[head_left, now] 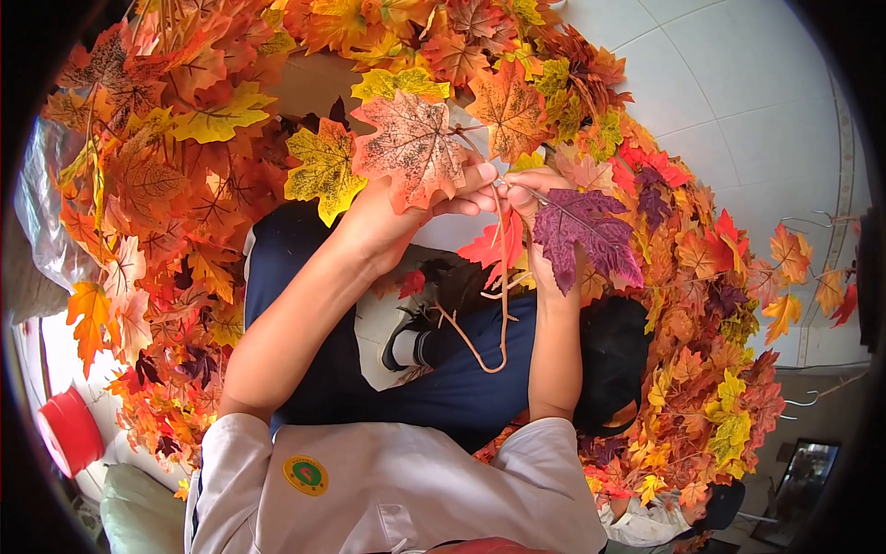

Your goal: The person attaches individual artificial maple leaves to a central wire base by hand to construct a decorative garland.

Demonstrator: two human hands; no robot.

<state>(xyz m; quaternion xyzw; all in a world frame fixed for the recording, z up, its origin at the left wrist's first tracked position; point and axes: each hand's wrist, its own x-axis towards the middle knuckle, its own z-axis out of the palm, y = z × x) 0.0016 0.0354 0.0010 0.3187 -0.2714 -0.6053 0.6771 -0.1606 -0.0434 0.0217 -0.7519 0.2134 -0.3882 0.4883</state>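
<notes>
Both hands meet in front of me on an artificial maple leaf branch. Its thin brown stem point(505, 305) hangs down between them and bends into a hook over my lap. My left hand point(466, 196) pinches the stem near its upper end, partly covered by a large speckled pink-orange leaf point(411, 148). Close against it, my right hand point(528, 198) has its fingers closed on the same joint; the exact grip is hidden. A dark purple leaf point(591, 238) sticks out beside the right hand. A yellow leaf point(323, 171) and a red leaf point(491, 245) show around the hands.
Heaps of orange artificial leaves point(203, 175) surround me on both sides and ahead. Pale floor tiles point(729, 102) show at the upper right. At the left are a clear plastic bag point(55, 212), a red round container point(72, 430) and a green sack point(138, 517).
</notes>
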